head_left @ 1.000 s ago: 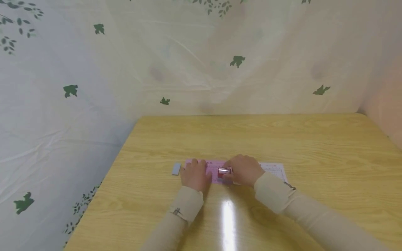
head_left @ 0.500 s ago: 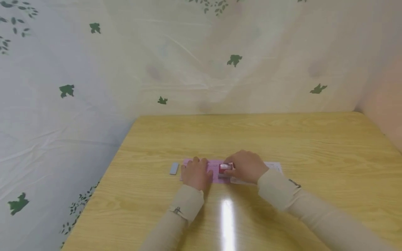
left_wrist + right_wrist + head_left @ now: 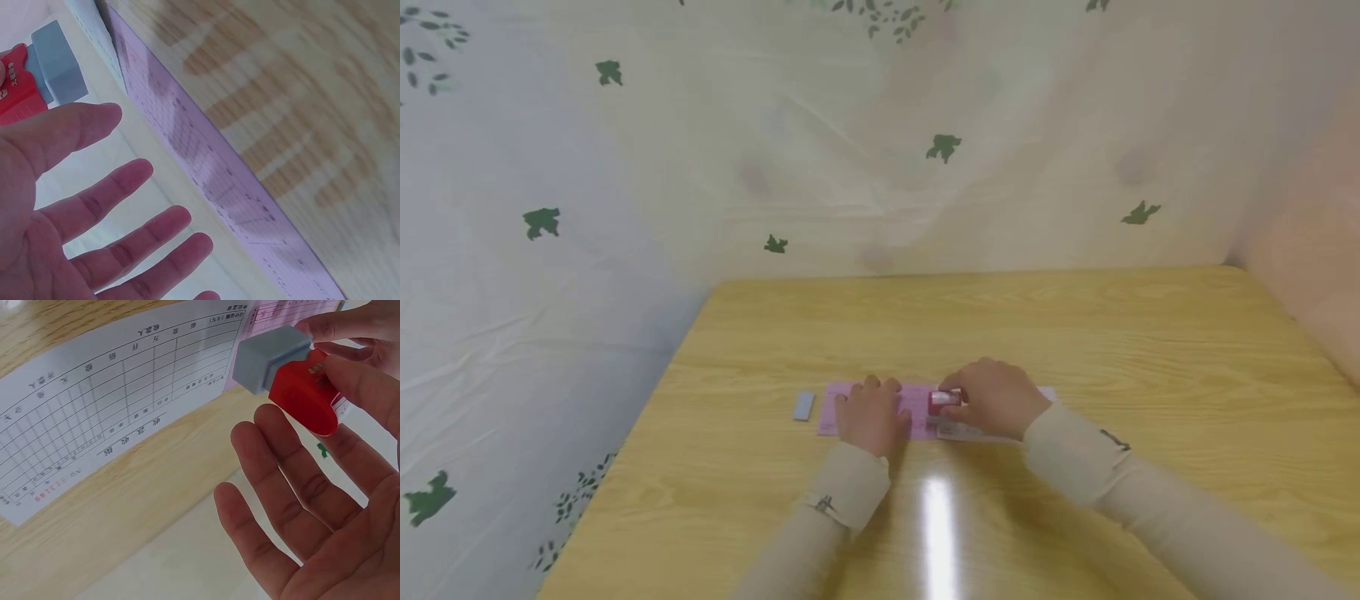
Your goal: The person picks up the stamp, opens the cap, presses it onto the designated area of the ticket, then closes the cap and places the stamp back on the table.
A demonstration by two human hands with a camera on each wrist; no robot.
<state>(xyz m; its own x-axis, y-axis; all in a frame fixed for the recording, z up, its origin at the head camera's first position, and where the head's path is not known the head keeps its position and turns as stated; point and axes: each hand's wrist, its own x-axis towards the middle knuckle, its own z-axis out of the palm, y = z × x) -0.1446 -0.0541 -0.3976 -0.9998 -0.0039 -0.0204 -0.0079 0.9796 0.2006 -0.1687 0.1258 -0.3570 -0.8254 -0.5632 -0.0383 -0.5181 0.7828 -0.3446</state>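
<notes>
My right hand (image 3: 1000, 396) pinches a red stamp (image 3: 944, 403) between thumb and fingers. In the right wrist view its grey block (image 3: 269, 357) points toward the papers, while the other fingers extend below it. The stamp is over the boundary between a pink printed form (image 3: 917, 427) and a white receipt form (image 3: 125, 381) with red digits. Whether it touches the paper I cannot tell. My left hand (image 3: 871, 417) rests on the pink form with fingers spread, thumb toward the stamp; the left wrist view shows its straight fingers. Part of the white form is hidden beneath my right hand.
A small grey rectangular piece (image 3: 803, 406) lies left of the pink form. The forms are on a wooden table (image 3: 1075, 325). Behind and to the left hangs pale cloth (image 3: 850, 125) printed with green birds and leaves.
Both hands have shifted right relative to the forms, the right hand carrying the stamp toward the white form. The left hand uncovers more of the pink form's left end. The whole head view has drifted.
</notes>
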